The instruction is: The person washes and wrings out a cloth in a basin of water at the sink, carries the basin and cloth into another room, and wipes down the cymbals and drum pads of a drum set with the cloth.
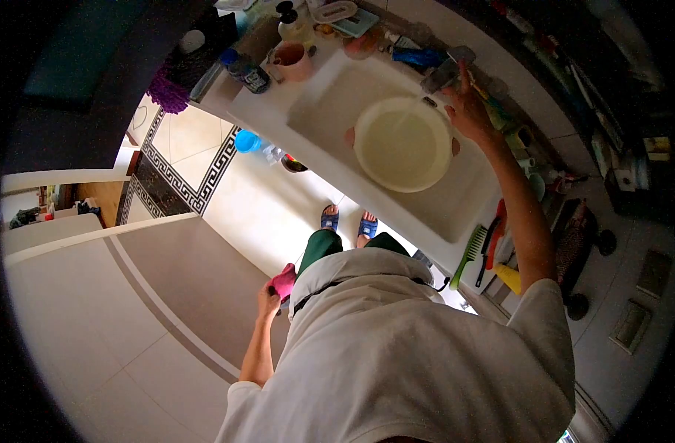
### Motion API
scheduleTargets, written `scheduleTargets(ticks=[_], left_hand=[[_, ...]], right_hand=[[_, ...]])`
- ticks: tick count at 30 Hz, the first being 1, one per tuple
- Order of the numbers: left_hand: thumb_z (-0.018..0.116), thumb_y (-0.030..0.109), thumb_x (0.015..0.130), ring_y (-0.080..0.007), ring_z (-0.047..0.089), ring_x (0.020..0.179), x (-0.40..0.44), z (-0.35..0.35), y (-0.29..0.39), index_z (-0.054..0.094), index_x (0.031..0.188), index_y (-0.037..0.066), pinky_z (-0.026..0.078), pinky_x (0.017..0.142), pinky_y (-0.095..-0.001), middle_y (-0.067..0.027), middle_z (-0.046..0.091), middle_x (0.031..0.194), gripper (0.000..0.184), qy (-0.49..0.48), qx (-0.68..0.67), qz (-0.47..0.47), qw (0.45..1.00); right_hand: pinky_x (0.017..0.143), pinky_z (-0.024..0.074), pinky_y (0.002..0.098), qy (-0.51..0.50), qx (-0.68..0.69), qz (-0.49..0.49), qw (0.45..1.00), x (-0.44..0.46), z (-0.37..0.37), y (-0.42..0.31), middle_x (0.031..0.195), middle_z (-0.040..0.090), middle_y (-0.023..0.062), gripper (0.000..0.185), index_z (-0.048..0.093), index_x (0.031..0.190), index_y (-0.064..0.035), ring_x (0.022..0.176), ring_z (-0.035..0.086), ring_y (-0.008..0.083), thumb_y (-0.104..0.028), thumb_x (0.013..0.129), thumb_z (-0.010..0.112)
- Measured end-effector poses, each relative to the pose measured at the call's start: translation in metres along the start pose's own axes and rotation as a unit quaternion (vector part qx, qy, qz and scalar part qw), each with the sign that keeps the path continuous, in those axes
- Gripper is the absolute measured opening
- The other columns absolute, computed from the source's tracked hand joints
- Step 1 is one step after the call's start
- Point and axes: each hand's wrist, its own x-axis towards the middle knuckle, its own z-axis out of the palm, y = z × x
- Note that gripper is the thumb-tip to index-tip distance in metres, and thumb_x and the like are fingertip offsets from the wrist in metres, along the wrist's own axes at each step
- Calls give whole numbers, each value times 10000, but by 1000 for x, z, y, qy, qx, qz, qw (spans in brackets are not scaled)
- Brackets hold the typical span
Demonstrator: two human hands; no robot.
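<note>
Person at a white sink (326,122), seen from above. Front lip of the sink runs diagonally, the person's body close against its near part. Sink wall curves up around a round pale basin (382,181) that sits well inside, toward the faucet end. Room to move: sink floor shows on the basin's left and again toward the sink's near end; basin's front side lies close to the front wall. Pale floor tiles (260,214) open out left of the sandals (329,220), edged by a black-and-white key-pattern border (176,183).

Tabletop (258,111) at the sink's far left: pink mug (297,65), and just beside it a blue-capped bottle (247,74). Bottle carries a dark label with pale print, too small to read. Near end: green comb (467,257) lying beside a red-and-black brush (492,240).

Right hand (470,112): grip apart, index finger stretched up along the faucet (444,72), seemingly touching it; thumb held separate, beyond the basin's rim. Left hand (268,301): grip closed on a bright pink cloth (283,282), low at the person's left side, well apart from the sink. Cloth bunched, part of it out past the fingers.
</note>
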Motion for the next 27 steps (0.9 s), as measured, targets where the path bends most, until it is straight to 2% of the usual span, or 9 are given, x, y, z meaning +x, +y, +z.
scheduleTargets(ticks=[5,8,11,14,17,20,21,23,27], left_hand=[[385,-32,657,-274,627,861,0,-3,-6,600,1075,6,473,789,-325,-201,652,899,471,6,22,68,997],[379,-25,663,-284,626,859,-5,-6,12,603,1063,-8,472,791,-327,-213,648,899,459,4,30,54,998],[376,-31,665,-287,625,855,-7,-9,13,607,1054,-18,470,793,-324,-215,648,900,452,-39,44,28,998],[378,-54,660,-286,624,860,-17,-11,30,615,1047,-18,467,799,-320,-204,653,901,456,-24,56,57,997],[383,-68,651,-292,623,860,-23,-14,36,608,1058,-15,466,803,-320,-196,656,899,468,-58,36,7,998],[392,-68,654,-284,625,885,-23,-12,5,596,1085,-10,463,806,-311,-197,657,922,480,-48,50,2,998],[397,-66,657,-282,626,891,-23,-12,-2,593,1090,-9,462,806,-309,-198,658,930,479,-48,50,5,998],[405,-68,663,-272,627,898,-33,-15,31,595,1090,-7,461,807,-306,-192,660,938,471,-47,53,-24,997],[421,-74,679,-238,628,890,-40,-17,55,595,1086,-5,462,799,-296,-167,668,937,448,-59,102,-44,992]], right_hand=[[918,493,386,26,-4,-17,1000,4,13,16,1507,15,185,435,562,1186,-64,1309,326,377,-12,769,674],[924,490,380,-19,-8,20,1000,5,11,8,1507,1,184,473,533,1226,-55,1307,329,374,-11,775,669],[896,506,368,-29,-18,45,998,2,5,-10,1502,-25,201,461,517,1226,-43,1279,374,372,-7,787,653],[851,527,381,49,6,-7,999,1,30,-1,1492,-44,227,351,522,1145,4,1208,455,379,10,807,619],[804,544,385,30,17,8,999,2,23,-10,1483,-49,247,223,526,1038,28,1141,509,389,34,822,583],[762,559,360,82,29,-5,996,3,29,-7,1487,-15,237,150,517,975,34,1113,526,387,55,831,552],[717,556,356,82,28,4,996,4,28,-7,1488,6,241,220,516,1023,46,1047,555,369,58,808,559],[628,551,349,83,28,18,996,5,27,-9,1492,49,248,363,514,1121,72,917,614,333,64,763,572],[634,548,349,27,1,9,1000,-2,39,-10,1478,114,213,280,496,1015,45,1048,559,362,60,751,587]])
